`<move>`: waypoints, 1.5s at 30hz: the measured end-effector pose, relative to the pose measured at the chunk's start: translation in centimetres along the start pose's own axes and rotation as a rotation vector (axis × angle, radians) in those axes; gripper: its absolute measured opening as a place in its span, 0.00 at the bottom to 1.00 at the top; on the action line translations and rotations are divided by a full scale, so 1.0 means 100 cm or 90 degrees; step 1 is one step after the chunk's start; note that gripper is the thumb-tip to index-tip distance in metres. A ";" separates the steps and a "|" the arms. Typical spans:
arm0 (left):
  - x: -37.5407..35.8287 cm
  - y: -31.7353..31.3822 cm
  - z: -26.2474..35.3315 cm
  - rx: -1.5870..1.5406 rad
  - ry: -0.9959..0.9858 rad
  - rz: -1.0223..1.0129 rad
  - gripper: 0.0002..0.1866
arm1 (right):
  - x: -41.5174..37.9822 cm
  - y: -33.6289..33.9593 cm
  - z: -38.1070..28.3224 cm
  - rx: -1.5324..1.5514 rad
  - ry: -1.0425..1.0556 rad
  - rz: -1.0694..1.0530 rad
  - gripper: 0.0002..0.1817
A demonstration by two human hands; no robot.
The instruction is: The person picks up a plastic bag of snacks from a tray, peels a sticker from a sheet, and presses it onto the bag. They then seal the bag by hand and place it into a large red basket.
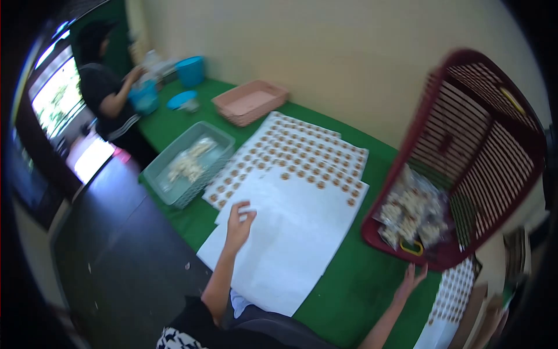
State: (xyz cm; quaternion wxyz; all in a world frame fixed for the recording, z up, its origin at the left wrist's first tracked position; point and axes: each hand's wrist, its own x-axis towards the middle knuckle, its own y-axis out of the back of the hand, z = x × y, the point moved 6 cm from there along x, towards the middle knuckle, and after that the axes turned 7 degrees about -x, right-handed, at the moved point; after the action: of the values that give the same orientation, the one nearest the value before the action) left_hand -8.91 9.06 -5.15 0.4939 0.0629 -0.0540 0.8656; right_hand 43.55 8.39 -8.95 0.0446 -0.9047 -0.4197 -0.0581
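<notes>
My left hand (238,227) hovers over a large white paper sheet (273,232), its fingers loosely curled with a gap between thumb and fingertips and nothing visible in them. Rows of small round brown printed labels (302,166) run along the sheet's far end, and similar sheets lie underneath. On the right, my right hand (411,282) reaches with spread fingers, fingertips right at the near rim of a maroon plastic basket (401,250). Inside that slatted basket are clear plastic bags (410,209) of pale, crumbly-looking pieces. A yellow handle (411,249) shows close to the near rim.
A grey-green basket (157,174) with pale bagged pieces stands left of the sheets, a pink basket (250,102) behind. Further back are a blue bucket (190,71) and a person (107,87) handling things. More label sheets (453,294) lie right of the green-covered table (349,291).
</notes>
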 end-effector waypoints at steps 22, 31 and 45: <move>0.199 0.237 -0.128 0.110 0.382 0.322 0.11 | -0.098 -0.093 -0.010 -0.161 -0.025 -0.328 0.03; 0.203 0.226 -0.108 -0.018 0.318 0.206 0.08 | -0.114 -0.132 -0.006 -0.237 0.016 -0.433 0.05; 0.017 0.135 0.036 -0.111 -0.052 0.304 0.10 | -0.145 -0.192 -0.018 -0.225 0.017 -0.571 0.07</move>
State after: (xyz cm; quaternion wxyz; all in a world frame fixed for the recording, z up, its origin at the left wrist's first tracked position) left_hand -21.22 3.12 -1.74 0.2763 0.0403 -0.1613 0.9466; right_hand 19.50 9.58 -8.60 -0.1337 -0.6275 -0.7516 -0.1535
